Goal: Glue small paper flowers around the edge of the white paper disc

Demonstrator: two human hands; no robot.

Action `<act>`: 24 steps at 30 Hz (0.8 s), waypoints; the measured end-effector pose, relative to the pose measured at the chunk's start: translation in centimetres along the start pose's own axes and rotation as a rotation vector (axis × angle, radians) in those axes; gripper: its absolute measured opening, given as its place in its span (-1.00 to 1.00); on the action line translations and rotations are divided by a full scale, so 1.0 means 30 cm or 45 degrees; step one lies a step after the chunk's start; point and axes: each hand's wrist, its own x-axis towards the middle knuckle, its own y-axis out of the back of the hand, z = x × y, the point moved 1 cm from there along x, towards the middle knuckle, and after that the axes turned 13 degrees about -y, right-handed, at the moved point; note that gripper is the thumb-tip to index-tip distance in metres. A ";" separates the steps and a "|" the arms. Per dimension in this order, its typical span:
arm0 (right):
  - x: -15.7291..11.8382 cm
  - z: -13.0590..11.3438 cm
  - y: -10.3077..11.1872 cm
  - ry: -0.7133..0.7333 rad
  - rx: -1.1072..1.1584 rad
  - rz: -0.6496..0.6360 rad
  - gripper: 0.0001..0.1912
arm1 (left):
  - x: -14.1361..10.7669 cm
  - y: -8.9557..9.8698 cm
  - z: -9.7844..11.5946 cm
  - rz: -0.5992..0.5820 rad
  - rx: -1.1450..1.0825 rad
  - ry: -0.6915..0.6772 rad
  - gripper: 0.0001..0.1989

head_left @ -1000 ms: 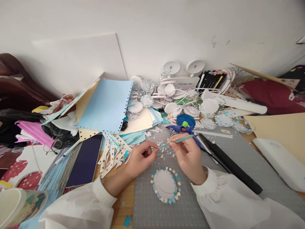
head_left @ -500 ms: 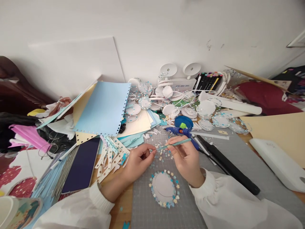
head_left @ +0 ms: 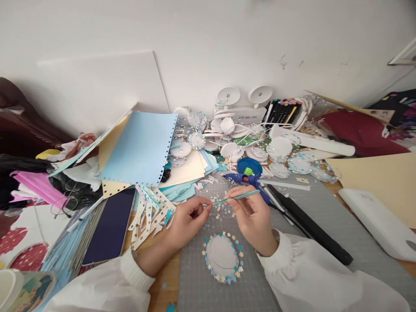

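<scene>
Hands: over the grey mat (head_left: 260, 290), close together, not touching each other. Your right hand (head_left: 255, 219) is clamped on the tweezers (head_left: 242, 196), whose tips meet your left fingertips. Your left hand (head_left: 191, 218) has thumb and forefinger nearly meeting; whether a piece sits between them, cannot tell.

Risks (judged): too hard a squeeze, or tips slightly off line, could flick a tiny piece away among the loose paper flowers (head_left: 222, 212) on the mat, hard to find again. Lowering your right cuff (head_left: 272, 251) could drag the ring beside it.

White disc (head_left: 222, 253): on the mat's near part, toward its left edge; oval in view, pale, a curved line on its face. Small blue and cream flowers (head_left: 241, 248) ring it, bunched closer at the near side. How they are fixed, cannot tell.

Farther out: blue glue gun (head_left: 242, 178), mat's far part; punched strips (head_left: 147, 219), left of the mat.
</scene>
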 end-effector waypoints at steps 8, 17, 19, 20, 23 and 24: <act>-0.004 0.000 0.001 0.022 0.008 -0.013 -0.93 | -0.007 0.000 -0.010 0.022 0.016 -0.003 -0.78; -0.004 0.000 0.000 0.046 -0.004 -0.016 -0.92 | -0.004 -0.001 -0.004 0.027 0.047 -0.027 -0.78; -0.005 -0.001 -0.001 0.055 -0.005 -0.012 -0.93 | -0.005 -0.001 -0.005 0.027 0.048 -0.030 -0.79; -0.005 -0.001 -0.001 0.060 -0.005 -0.010 -0.93 | -0.006 -0.001 -0.006 0.026 0.047 -0.030 -0.79; -0.003 -0.003 0.002 0.067 0.009 0.007 -0.93 | -0.009 -0.001 -0.010 0.022 0.037 -0.025 -0.80; -0.001 -0.004 0.003 0.065 0.018 0.019 -0.93 | -0.009 -0.001 -0.012 0.017 0.031 -0.021 -0.80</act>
